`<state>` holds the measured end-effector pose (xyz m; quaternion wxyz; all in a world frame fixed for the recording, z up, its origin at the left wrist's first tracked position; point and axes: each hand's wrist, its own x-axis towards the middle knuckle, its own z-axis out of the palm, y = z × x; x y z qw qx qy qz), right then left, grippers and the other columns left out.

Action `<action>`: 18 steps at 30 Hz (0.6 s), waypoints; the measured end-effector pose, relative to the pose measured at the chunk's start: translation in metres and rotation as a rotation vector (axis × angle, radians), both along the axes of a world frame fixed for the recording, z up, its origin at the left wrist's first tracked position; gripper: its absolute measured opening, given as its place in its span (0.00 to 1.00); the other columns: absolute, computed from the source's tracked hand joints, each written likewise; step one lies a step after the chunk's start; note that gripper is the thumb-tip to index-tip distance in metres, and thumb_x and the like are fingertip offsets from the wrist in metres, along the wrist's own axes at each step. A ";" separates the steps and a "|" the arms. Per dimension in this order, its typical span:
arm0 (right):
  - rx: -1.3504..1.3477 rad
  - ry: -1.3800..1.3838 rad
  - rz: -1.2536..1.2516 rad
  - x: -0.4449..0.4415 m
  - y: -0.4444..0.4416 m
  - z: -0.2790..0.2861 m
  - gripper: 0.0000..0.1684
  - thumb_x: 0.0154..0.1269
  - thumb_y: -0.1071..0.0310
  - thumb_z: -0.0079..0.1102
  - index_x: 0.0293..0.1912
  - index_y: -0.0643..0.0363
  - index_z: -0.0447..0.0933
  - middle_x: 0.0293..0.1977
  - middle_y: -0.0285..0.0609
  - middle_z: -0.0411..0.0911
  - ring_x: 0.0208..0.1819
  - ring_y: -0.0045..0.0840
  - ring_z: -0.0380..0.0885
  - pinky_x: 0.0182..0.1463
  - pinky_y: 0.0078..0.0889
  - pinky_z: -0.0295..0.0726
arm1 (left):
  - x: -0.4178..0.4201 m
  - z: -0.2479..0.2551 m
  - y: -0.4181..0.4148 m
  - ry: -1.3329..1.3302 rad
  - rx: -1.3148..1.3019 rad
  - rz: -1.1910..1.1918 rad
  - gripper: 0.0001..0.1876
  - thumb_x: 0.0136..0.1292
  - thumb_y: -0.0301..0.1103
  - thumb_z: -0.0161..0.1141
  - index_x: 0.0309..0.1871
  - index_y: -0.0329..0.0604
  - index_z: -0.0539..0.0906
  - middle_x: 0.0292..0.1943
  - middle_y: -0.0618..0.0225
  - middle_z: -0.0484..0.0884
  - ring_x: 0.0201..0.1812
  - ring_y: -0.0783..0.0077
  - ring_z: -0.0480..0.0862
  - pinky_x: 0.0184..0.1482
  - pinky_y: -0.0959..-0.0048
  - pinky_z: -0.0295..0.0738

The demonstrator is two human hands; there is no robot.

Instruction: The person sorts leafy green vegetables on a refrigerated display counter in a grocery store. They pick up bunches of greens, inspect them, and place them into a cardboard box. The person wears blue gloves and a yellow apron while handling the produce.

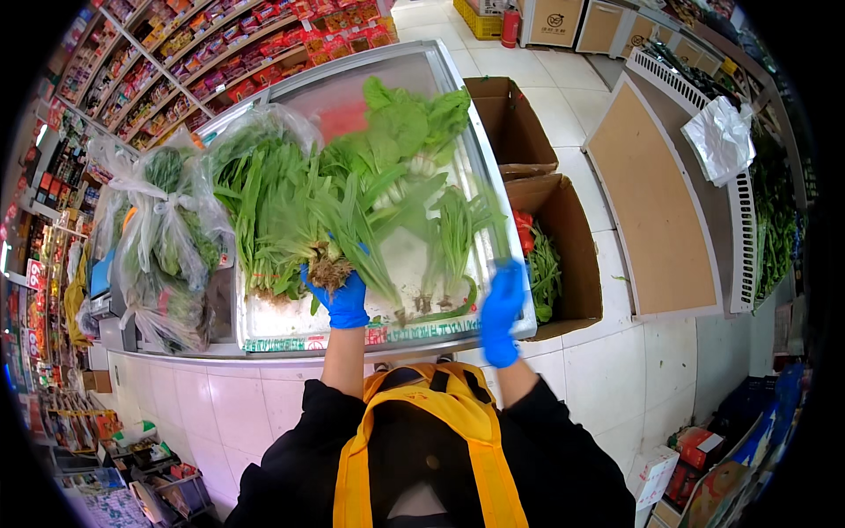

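My left hand (343,300), in a blue glove, grips leafy greens (330,269) by their root end. Brown roots hang over the palm and the long leaves point away from me. Over the right rim of the white foam tray (396,300) is my right hand (502,310), also gloved and blurred. A blurred green leaf (496,214) reaches to its fingertips; whether they hold it I cannot tell. More long-leaved greens (254,224) lie at the tray's left, and a few loose stalks (455,231) at its right. Broader-leaved greens (416,122) lie at the far end.
Knotted clear plastic bags of vegetables (171,231) crowd the left. Right of the tray, cardboard boxes stand on the floor, one (574,264) holding greens and something red. Farther right is a tan panel (653,211) with plastic bags (721,140) beyond. Packaged-goods shelves (224,59) rise behind.
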<state>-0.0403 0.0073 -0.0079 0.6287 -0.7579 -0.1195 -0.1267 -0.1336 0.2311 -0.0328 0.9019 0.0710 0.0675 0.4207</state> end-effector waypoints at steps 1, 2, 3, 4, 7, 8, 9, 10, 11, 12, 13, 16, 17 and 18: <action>-0.023 0.095 -0.030 0.020 -0.020 0.012 0.15 0.66 0.68 0.48 0.50 0.64 0.70 0.32 0.39 0.75 0.30 0.21 0.72 0.32 0.24 0.71 | -0.004 0.001 0.001 -0.004 0.025 0.014 0.31 0.59 0.55 0.49 0.60 0.45 0.68 0.59 0.58 0.69 0.57 0.56 0.69 0.59 0.52 0.63; -0.319 0.059 -0.020 0.037 -0.035 0.020 0.17 0.64 0.68 0.51 0.51 0.64 0.70 0.40 0.47 0.73 0.38 0.31 0.73 0.38 0.30 0.73 | -0.008 -0.006 0.005 0.074 0.070 0.074 0.30 0.59 0.56 0.48 0.60 0.46 0.69 0.59 0.59 0.69 0.58 0.56 0.69 0.58 0.50 0.63; -0.610 -0.005 -0.018 0.054 -0.049 0.027 0.19 0.62 0.68 0.54 0.51 0.64 0.70 0.49 0.55 0.71 0.46 0.42 0.75 0.44 0.36 0.75 | -0.011 -0.010 0.006 0.078 0.077 0.079 0.30 0.59 0.56 0.48 0.60 0.46 0.69 0.59 0.59 0.69 0.58 0.56 0.69 0.58 0.51 0.63; -0.735 -0.131 -0.074 0.065 -0.052 0.016 0.22 0.59 0.68 0.57 0.53 0.64 0.69 0.51 0.55 0.70 0.44 0.39 0.76 0.45 0.35 0.76 | -0.008 -0.012 0.005 0.078 0.080 0.073 0.30 0.60 0.56 0.48 0.60 0.46 0.69 0.59 0.60 0.69 0.58 0.56 0.69 0.58 0.51 0.63; -0.210 0.121 0.437 0.016 -0.007 -0.019 0.25 0.62 0.64 0.56 0.57 0.63 0.66 0.49 0.51 0.72 0.41 0.30 0.75 0.44 0.31 0.75 | 0.002 -0.013 0.003 0.061 0.078 0.028 0.30 0.60 0.54 0.48 0.60 0.46 0.68 0.59 0.60 0.69 0.58 0.56 0.69 0.59 0.52 0.63; -0.124 0.157 0.636 -0.007 0.017 -0.034 0.26 0.63 0.63 0.54 0.58 0.63 0.66 0.48 0.49 0.74 0.39 0.27 0.75 0.43 0.28 0.75 | 0.001 -0.013 0.002 0.063 0.072 0.012 0.30 0.59 0.54 0.48 0.60 0.46 0.68 0.59 0.60 0.69 0.58 0.56 0.69 0.59 0.52 0.63; -0.017 0.188 0.822 -0.027 0.039 -0.049 0.26 0.64 0.62 0.53 0.59 0.62 0.66 0.47 0.48 0.75 0.38 0.24 0.75 0.43 0.26 0.75 | 0.001 -0.017 0.002 0.113 0.078 0.027 0.30 0.59 0.54 0.48 0.60 0.46 0.68 0.60 0.60 0.69 0.58 0.55 0.68 0.59 0.51 0.62; 0.108 0.249 0.996 -0.041 0.054 -0.062 0.26 0.65 0.61 0.52 0.59 0.62 0.66 0.46 0.46 0.76 0.36 0.21 0.74 0.42 0.24 0.75 | -0.001 -0.025 0.005 0.165 0.085 0.046 0.30 0.59 0.53 0.48 0.61 0.47 0.68 0.60 0.60 0.68 0.59 0.55 0.68 0.60 0.51 0.62; 0.291 0.653 1.124 -0.048 0.063 -0.066 0.23 0.65 0.62 0.52 0.57 0.62 0.69 0.44 0.46 0.78 0.36 0.21 0.75 0.41 0.25 0.75 | -0.002 -0.025 0.007 0.162 0.060 0.014 0.30 0.58 0.54 0.48 0.61 0.48 0.68 0.60 0.60 0.68 0.59 0.55 0.68 0.60 0.49 0.61; 0.187 0.504 0.960 -0.046 0.063 -0.051 0.22 0.64 0.63 0.53 0.56 0.61 0.71 0.41 0.46 0.78 0.35 0.23 0.76 0.40 0.25 0.75 | -0.005 -0.025 0.009 0.159 0.035 -0.012 0.30 0.58 0.54 0.49 0.61 0.49 0.68 0.61 0.60 0.67 0.59 0.55 0.67 0.61 0.47 0.59; 0.082 0.359 0.798 -0.044 0.057 -0.018 0.21 0.63 0.63 0.54 0.54 0.59 0.72 0.37 0.45 0.78 0.34 0.24 0.76 0.38 0.26 0.74 | -0.012 -0.019 0.007 0.106 -0.028 -0.081 0.30 0.58 0.54 0.49 0.62 0.50 0.68 0.61 0.61 0.67 0.59 0.54 0.67 0.61 0.45 0.57; -0.303 -0.063 0.534 -0.024 0.038 0.015 0.21 0.59 0.66 0.58 0.53 0.52 0.75 0.30 0.44 0.76 0.29 0.28 0.74 0.34 0.30 0.72 | -0.023 0.013 -0.016 0.104 -0.016 -0.149 0.31 0.56 0.54 0.50 0.62 0.54 0.67 0.63 0.62 0.65 0.61 0.54 0.65 0.62 0.36 0.49; -0.441 -0.207 0.477 -0.015 0.032 0.019 0.22 0.57 0.66 0.59 0.53 0.50 0.75 0.27 0.44 0.75 0.27 0.30 0.74 0.33 0.31 0.72 | -0.024 0.016 -0.021 0.141 -0.027 -0.132 0.31 0.56 0.54 0.50 0.63 0.55 0.66 0.63 0.63 0.65 0.61 0.55 0.66 0.62 0.32 0.45; -0.433 -0.235 0.463 -0.011 0.027 0.022 0.25 0.53 0.68 0.61 0.53 0.45 0.75 0.24 0.41 0.71 0.26 0.34 0.71 0.31 0.34 0.71 | -0.024 0.019 -0.025 0.178 -0.037 -0.120 0.32 0.56 0.54 0.50 0.64 0.56 0.65 0.63 0.64 0.65 0.62 0.56 0.66 0.62 0.29 0.40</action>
